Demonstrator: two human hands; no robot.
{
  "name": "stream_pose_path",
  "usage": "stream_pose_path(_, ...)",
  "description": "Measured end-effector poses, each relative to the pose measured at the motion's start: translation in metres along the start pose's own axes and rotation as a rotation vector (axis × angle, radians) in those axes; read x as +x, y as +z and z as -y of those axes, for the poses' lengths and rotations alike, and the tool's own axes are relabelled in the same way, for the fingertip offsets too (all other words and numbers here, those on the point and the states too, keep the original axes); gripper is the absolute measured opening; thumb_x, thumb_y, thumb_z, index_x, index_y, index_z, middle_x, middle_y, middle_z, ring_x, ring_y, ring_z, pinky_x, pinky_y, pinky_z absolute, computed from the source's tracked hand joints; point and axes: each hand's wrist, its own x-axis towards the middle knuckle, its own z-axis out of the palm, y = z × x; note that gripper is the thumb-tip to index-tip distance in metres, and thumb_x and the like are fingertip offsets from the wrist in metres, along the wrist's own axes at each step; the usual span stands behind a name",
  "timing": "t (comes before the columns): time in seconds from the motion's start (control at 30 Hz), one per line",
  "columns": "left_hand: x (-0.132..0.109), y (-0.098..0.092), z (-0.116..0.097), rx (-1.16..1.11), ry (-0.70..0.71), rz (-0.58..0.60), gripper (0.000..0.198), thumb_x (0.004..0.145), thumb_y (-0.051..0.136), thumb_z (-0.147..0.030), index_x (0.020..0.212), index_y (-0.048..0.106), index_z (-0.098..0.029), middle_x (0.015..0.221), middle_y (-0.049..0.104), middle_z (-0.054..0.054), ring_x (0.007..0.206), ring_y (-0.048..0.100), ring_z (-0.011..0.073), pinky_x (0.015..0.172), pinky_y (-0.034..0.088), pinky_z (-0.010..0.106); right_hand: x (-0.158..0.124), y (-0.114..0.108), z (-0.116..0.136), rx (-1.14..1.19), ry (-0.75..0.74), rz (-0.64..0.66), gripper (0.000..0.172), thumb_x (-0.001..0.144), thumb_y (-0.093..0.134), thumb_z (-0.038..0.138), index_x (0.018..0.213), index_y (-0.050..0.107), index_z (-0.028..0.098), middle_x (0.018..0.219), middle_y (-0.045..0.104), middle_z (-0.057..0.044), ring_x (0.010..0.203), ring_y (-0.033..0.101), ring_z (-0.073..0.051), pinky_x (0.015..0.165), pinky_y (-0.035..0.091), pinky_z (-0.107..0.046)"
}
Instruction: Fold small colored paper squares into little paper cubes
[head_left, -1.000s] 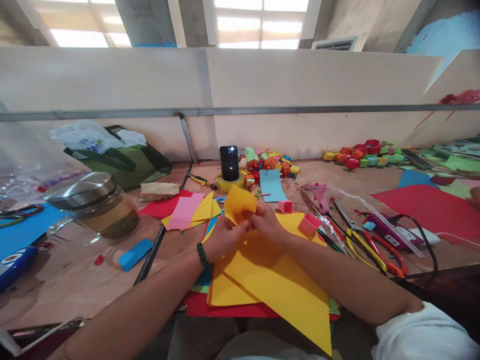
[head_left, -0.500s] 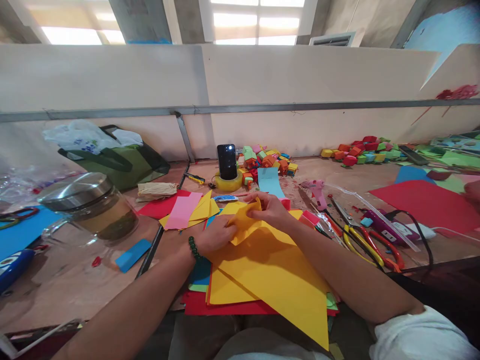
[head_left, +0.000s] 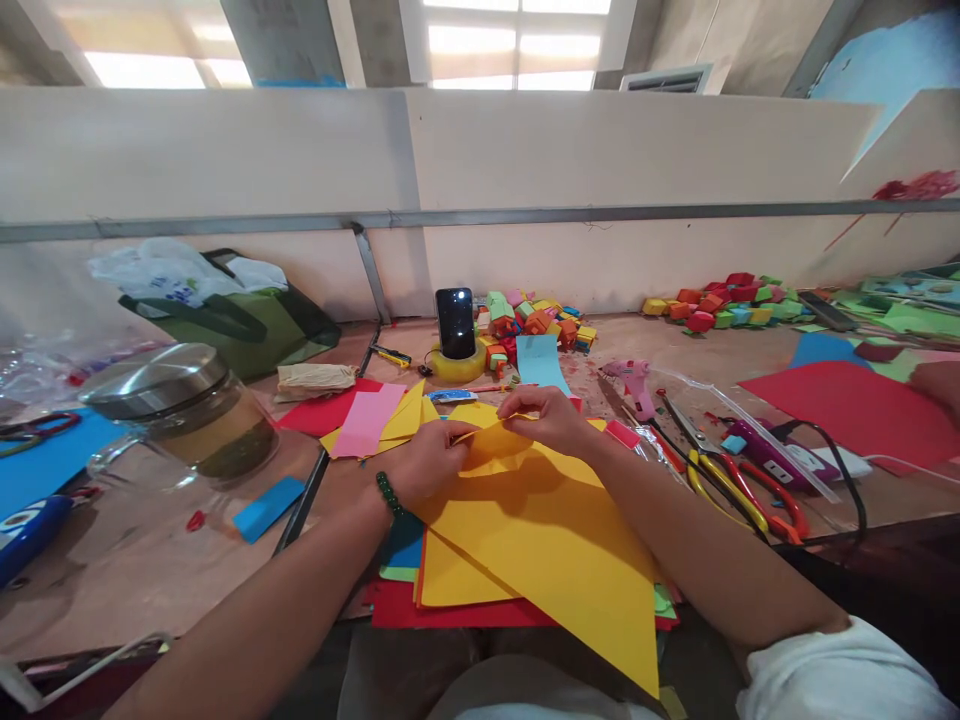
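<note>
A small piece of yellow paper (head_left: 495, 448) is held between my two hands, bent along its length. My left hand (head_left: 433, 462), with a green bead bracelet at the wrist, pinches its left end. With thumb and fingers, my right hand (head_left: 546, 418) grips the right end. Below them lie large yellow sheets (head_left: 555, 540) on top of blue, green and red sheets, reaching over the table's front edge. Beyond my hands a light blue paper strip (head_left: 541, 362) lies by a pile of small coloured paper cubes (head_left: 536, 318).
A glass mug (head_left: 202, 430), green bag (head_left: 247, 325) and pink strip (head_left: 367, 420) are to the left. A phone (head_left: 454, 322) stands in a tape roll. On the right lie a pink glue gun (head_left: 636, 385), scissors (head_left: 720, 470) and red paper (head_left: 847, 405); another person's hand (head_left: 941, 385) shows there.
The small yellow paper has turned from upright and slanted to flatter and curved between my hands. My right hand has shifted slightly. The other person's hand at the right edge has come further into view.
</note>
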Motion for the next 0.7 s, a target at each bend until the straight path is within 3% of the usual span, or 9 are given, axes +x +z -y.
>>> stream_pose_path(0.13,-0.003,0.002,-0.001,0.145,0.053,-0.106,0.039,0.071,0.046,-0.014,0.098,0.074,-0.017,0.088,0.075,0.002,0.079,0.067,0.017,0.073,0.053,0.023,-0.002,0.005,-0.006,-0.101,-0.134,0.057,0.016,0.067,0.056,0.012,0.074,0.068,0.018,0.076,0.069,-0.003,0.074,0.064,-0.016,0.07,0.05,-0.026)
stream_pose_path(0.3,-0.001,0.003,0.003,0.229,0.171,-0.164,0.036,0.075,0.049,-0.013,0.101,0.073,-0.016,0.097,0.075,0.007,0.088,0.067,0.0202,0.082,0.054,0.029,-0.006,0.006,-0.002,-0.34,-0.36,0.095,0.029,0.064,0.051,0.003,0.08,0.067,0.021,0.091,0.069,-0.005,0.088,0.064,-0.018,0.075,0.05,-0.027)
stream_pose_path(0.47,-0.001,0.002,0.005,0.31,0.241,-0.248,0.039,0.072,0.049,-0.008,0.104,0.069,-0.017,0.097,0.072,0.008,0.092,0.065,0.0215,0.085,0.052,0.033,-0.008,0.001,0.004,-0.447,-0.36,0.051,0.029,0.065,0.047,0.001,0.079,0.062,0.022,0.102,0.067,-0.005,0.095,0.064,-0.017,0.081,0.049,-0.028)
stream_pose_path(0.57,-0.004,0.001,0.004,0.338,0.222,-0.294,0.036,0.07,0.05,-0.009,0.102,0.064,-0.018,0.098,0.069,0.007,0.088,0.064,0.0202,0.08,0.051,0.031,-0.009,0.001,0.005,-0.492,-0.343,0.01,0.023,0.068,0.048,0.003,0.072,0.06,0.022,0.099,0.068,-0.004,0.094,0.065,-0.017,0.082,0.048,-0.028)
stream_pose_path(0.7,-0.007,0.001,0.002,0.4,0.173,-0.332,0.017,0.072,0.049,-0.015,0.087,0.055,-0.02,0.077,0.062,0.001,0.068,0.06,0.0173,0.062,0.046,0.028,-0.011,0.004,0.008,-0.558,-0.441,-0.009,0.025,0.073,0.047,0.005,0.07,0.064,0.022,0.098,0.069,-0.004,0.089,0.065,-0.016,0.075,0.048,-0.026)
